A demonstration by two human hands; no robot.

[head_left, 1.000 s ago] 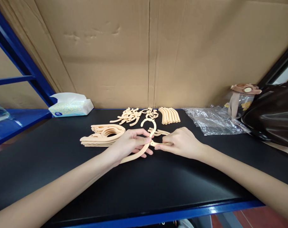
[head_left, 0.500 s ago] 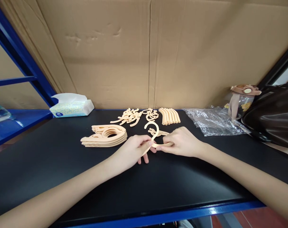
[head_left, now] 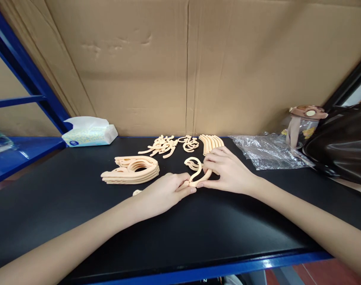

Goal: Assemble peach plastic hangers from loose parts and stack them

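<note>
Both hands are closed on one beige plastic folding clothes hanger, held low over the black table. My left hand pinches it near the centre joint, and one tip of the hanger pokes out past the wrist. My right hand grips the arm on the other side, its fingers bent over it. The hook curves up between the two hands. Just behind it lies another beige piece, partly hidden by the hook and my right fingers. To the left sits a stack of folded hangers.
Along the back lie a pile of loose hanger arms, several hooks and a row of curved arms. A tissue pack stands back left. Clear plastic wrap, a bottle and a dark bag occupy the right.
The hanger has tilted lower and turned, with one arm now showing beyond my left wrist. My right fingers have shifted up and over the other arm.
</note>
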